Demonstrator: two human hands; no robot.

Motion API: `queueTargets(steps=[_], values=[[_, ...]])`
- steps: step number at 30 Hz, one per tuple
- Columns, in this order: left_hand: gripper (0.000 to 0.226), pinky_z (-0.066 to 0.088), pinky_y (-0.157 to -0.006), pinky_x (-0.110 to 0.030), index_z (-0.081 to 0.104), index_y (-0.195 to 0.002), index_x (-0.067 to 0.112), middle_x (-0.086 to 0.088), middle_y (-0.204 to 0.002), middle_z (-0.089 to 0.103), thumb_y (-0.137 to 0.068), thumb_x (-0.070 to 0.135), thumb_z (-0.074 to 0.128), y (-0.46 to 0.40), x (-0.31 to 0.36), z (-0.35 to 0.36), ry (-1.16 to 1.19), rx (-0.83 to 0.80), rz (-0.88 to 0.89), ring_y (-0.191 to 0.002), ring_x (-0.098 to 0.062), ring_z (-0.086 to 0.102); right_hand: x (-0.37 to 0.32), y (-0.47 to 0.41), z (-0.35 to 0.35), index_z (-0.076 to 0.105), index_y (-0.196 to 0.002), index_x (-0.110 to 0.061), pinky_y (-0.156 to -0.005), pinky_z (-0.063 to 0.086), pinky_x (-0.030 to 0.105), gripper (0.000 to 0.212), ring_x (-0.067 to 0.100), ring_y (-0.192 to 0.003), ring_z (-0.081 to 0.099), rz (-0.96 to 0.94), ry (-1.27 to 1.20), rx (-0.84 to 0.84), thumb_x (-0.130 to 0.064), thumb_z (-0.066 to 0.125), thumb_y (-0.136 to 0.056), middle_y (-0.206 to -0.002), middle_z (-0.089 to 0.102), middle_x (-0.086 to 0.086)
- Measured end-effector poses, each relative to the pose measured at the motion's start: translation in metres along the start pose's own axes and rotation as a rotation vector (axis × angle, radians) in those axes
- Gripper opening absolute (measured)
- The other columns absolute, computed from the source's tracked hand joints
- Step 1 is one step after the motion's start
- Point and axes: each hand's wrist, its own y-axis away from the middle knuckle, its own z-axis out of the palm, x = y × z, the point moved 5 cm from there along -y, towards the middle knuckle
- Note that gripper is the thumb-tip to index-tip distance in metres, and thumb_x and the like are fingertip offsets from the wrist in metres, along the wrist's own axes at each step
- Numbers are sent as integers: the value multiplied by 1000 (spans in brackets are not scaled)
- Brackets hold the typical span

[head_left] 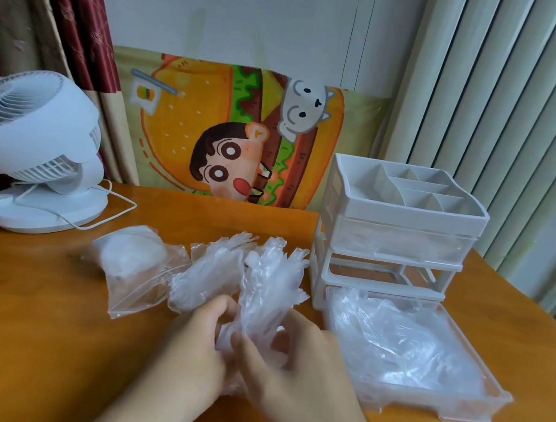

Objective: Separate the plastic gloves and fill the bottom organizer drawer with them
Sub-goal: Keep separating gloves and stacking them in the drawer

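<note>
A bunch of clear plastic gloves stands up from the wooden table at the centre. My left hand and my right hand both pinch its lower end, fingers curled into the thin film. More clear gloves lie just behind, to the left. The clear bottom drawer is pulled fully out of the white organizer and lies on the table to the right of my hands. Crumpled gloves fill much of it.
A clear zip bag holding something white lies left of the gloves. A white desk fan with its cord stands at the back left. A cartoon burger panel leans on the wall. Curtains hang at both sides.
</note>
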Motion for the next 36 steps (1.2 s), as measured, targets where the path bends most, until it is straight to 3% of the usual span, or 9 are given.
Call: queueTargets(steps=[3,6,10,17,20,22,26,32,36], values=[[22,58,-69,-65,65,-96,30,-10,-74,74,-83,13,73,5,7,3,-31,37,36,-69,-40,71,2,-1,-1,67,-99,-29,-70,58,30,52,6,-79,70,8,1,9,-74,53,-75,-83,75,-12],[9,60,-69,-56,65,-94,32,-4,-79,75,-97,24,69,9,18,1,-52,66,90,-72,-30,74,3,-2,-6,60,-79,-20,-57,50,25,27,9,-66,63,5,-9,36,-46,58,-87,-68,67,-9],[10,62,-79,-46,66,-97,34,11,-90,78,-100,24,66,7,20,-16,19,126,56,-82,-14,76,2,-4,-21,43,-65,-12,-50,35,24,34,10,-51,41,49,-159,105,-16,55,-96,-54,48,-7],[36,50,-106,-50,53,-116,56,22,-135,61,-87,47,72,9,23,-32,-8,153,72,-126,-15,60,3,-4,-26,40,-68,-16,-49,32,21,31,7,-52,33,114,-339,114,-12,49,-97,-56,43,-8],[17,48,-92,-30,56,-99,45,29,-103,65,-94,42,72,13,31,-23,35,128,127,-102,5,60,2,-3,-22,43,-70,-15,-51,35,17,31,6,-52,38,93,-330,76,-15,51,-100,-56,47,-11],[23,41,-78,-29,54,-85,30,14,-76,59,-92,47,68,17,35,-18,100,117,127,-79,-2,58,-1,-1,-21,45,-69,-19,-52,38,15,32,5,-52,45,69,-309,59,-14,52,-100,-58,53,-14],[25,37,-74,-18,51,-89,28,15,-84,61,-97,51,55,20,38,-18,88,195,130,-73,19,54,0,-3,-20,46,-70,-19,-53,40,16,32,4,-54,47,57,-278,72,-16,53,-101,-62,57,-16],[27,44,-56,-19,47,-89,27,16,-71,51,-96,52,55,17,37,-14,-237,262,264,-69,-6,55,4,-5,-23,48,-70,-16,-62,40,19,32,9,-67,50,-49,-259,245,-17,55,-101,-68,54,-5],[25,43,-68,-12,49,-82,27,15,-82,48,-94,42,64,19,40,-5,-293,268,353,-79,-6,52,5,-7,-13,42,-64,-19,-63,37,21,39,14,-71,48,-119,-192,222,-16,60,-98,-71,46,-4]])
